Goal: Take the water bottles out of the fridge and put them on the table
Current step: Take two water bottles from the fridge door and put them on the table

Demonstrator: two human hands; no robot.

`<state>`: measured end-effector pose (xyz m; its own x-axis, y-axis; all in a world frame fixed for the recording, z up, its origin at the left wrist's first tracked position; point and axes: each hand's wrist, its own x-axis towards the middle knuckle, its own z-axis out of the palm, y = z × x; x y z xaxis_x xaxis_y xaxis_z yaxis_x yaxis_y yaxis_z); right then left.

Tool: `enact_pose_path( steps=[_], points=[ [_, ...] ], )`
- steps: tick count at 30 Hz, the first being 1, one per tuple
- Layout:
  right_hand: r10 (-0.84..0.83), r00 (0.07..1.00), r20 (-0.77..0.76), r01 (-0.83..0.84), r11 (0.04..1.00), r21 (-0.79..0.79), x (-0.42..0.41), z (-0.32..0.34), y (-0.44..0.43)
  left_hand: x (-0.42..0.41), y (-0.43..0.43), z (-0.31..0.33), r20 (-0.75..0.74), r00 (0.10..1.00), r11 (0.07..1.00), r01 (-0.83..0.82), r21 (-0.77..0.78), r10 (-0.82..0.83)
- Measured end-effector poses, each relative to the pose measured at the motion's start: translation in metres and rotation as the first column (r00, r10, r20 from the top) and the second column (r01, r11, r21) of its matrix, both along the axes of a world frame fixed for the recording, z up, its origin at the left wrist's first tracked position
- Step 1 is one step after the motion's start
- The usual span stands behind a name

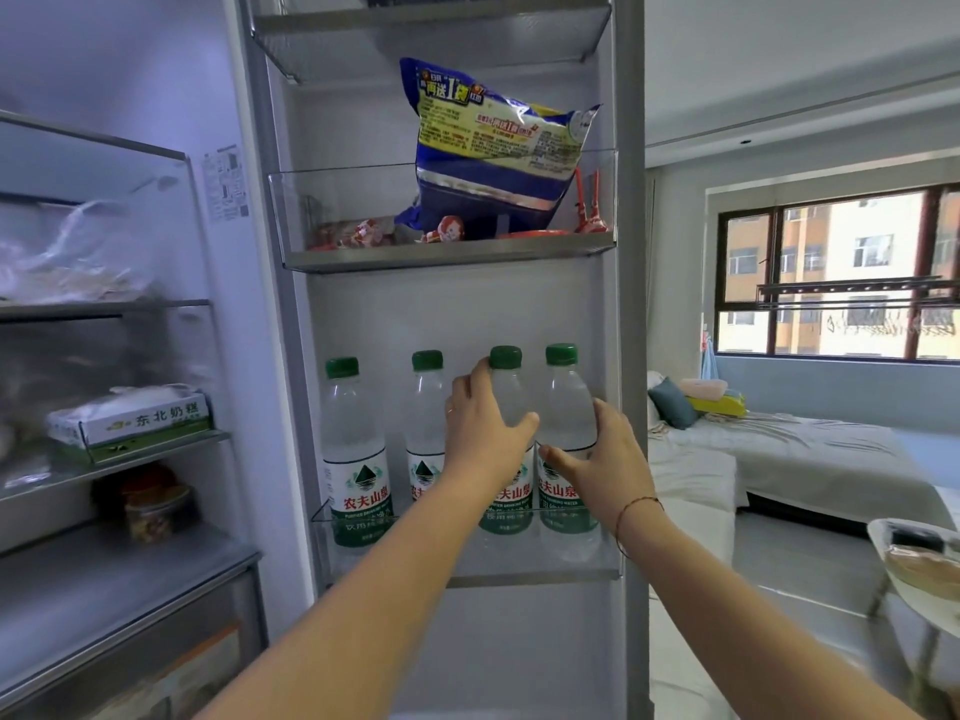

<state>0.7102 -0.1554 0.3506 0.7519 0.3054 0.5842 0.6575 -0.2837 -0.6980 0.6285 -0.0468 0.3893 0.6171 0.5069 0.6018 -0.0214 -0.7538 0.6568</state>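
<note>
Left hand point(483, 423): clasped round third bottle point(506, 389), standing in door shelf point(467, 570).
Right hand point(602, 459): grasped fourth bottle point(566, 402); fingers hidden behind it.
Second bottle point(425, 402): right side covered by left hand.
Labels point(358, 504): lower print blurred behind the shelf's clear front.
Desk point(883, 550): cut off at right edge.

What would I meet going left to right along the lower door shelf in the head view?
In order: first bottle → second bottle → third bottle, gripped by the left hand → fourth bottle, gripped by the right hand.
</note>
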Motion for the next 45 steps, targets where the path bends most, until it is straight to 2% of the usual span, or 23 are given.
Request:
enact_pose_path(
  steps=[4, 7, 10, 14, 18, 23, 27, 31, 36, 40, 45],
  points=[
    [0.053, 0.998, -0.012, -0.053, 0.998, 0.015, -0.001, 0.0, -0.005, -0.004, -0.001, -0.017, -0.005, 0.993, 0.986, 0.117, -0.117, -0.119],
    [0.099, 0.994, -0.043, -0.098, 0.995, 0.037, -0.002, -0.005, -0.009, -0.007, -0.001, -0.032, -0.022, 0.995, 0.984, 0.091, -0.153, -0.096],
    [0.077, 0.996, -0.043, -0.077, 0.997, 0.011, -0.003, -0.009, -0.009, -0.009, 0.0, -0.041, -0.023, 0.997, 0.978, 0.073, -0.195, -0.079],
    [0.056, 0.997, -0.049, -0.058, 0.997, -0.047, -0.004, -0.009, -0.007, -0.009, -0.002, -0.045, 0.007, 1.0, 0.979, 0.021, -0.201, -0.02],
    [0.044, 0.996, -0.074, -0.046, 0.999, -0.027, -0.004, -0.009, -0.01, -0.008, -0.006, -0.05, 0.077, 0.997, 0.976, -0.009, -0.219, 0.027],
    [0.109, 0.989, -0.098, -0.102, 0.992, 0.073, -0.003, -0.009, -0.014, -0.008, -0.007, -0.052, 0.128, 0.99, 0.978, -0.032, -0.208, 0.059],
    [0.158, 0.987, -0.035, -0.151, 0.979, 0.14, -0.004, 0.001, -0.017, -0.016, -0.01, -0.038, 0.19, 0.981, 0.98, -0.007, -0.197, 0.045],
    [0.242, 0.97, 0.024, -0.241, 0.938, 0.249, -0.011, 0.023, -0.022, -0.032, -0.015, -0.014, 0.27, 0.962, 0.989, -0.001, -0.147, 0.041],
    [0.349, 0.933, 0.094, -0.36, 0.873, 0.329, -0.031, 0.048, -0.026, -0.062, -0.021, 0.009, 0.349, 0.931, 0.991, -0.07, -0.116, 0.107],
    [0.471, 0.877, 0.096, -0.474, 0.815, 0.334, -0.056, 0.052, -0.023, -0.098, -0.023, 0.012, 0.343, 0.921, 0.983, -0.161, -0.094, 0.184],
    [0.607, 0.794, 0.031, -0.584, 0.749, 0.313, -0.102, 0.035, -0.015, -0.154, -0.026, -0.007, 0.298, 0.915, 0.959, -0.231, -0.162, 0.271]
  ],
)
